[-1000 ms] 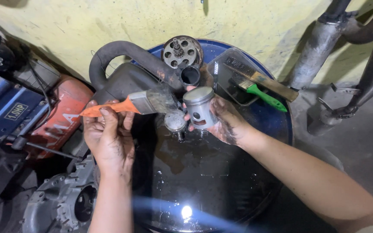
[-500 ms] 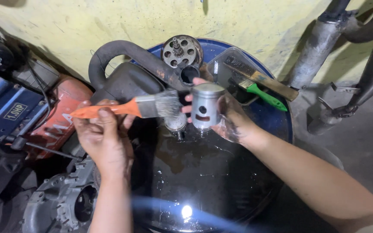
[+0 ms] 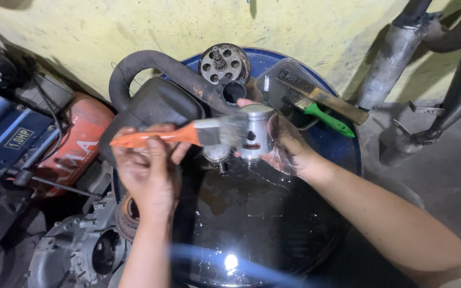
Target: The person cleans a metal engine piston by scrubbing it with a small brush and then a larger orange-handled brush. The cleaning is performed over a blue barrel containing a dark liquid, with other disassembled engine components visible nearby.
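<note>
1. Nearest to me is the blue drum [image 3: 348,154]. Its top is wet and dark w/ oily liquid, and a light spot reflects near my side.
2. My left hand [image 3: 148,173] is over the drum's left edge. The fingers are closed around the handle of the orange brush [image 3: 158,137], thumb on top. The brush lies about level, bristles pointing to the right.
3. The bristles touch the side of the metal piston [image 3: 254,133]. The piston is upright, above the middle-back part of the drum top, not resting on it.
4. My right hand [image 3: 286,146] grips the piston from the right side, fingers curled behind it. The hand is dirty w/ black oil.
5. Just under the brush head is a small round metal part [image 3: 216,153]; I cannot tell what it is exactly.
6. Behind, at the drum's back: a black tank w/ thick hose [image 3: 156,101], a round metal disc w/ holes [image 3: 221,63], and a clear tray [image 3: 278,85] holding a green-handled brush [image 3: 324,116] and a flat brush [image 3: 329,98].
7. Farthest is the yellow wall [image 3: 134,26].
</note>
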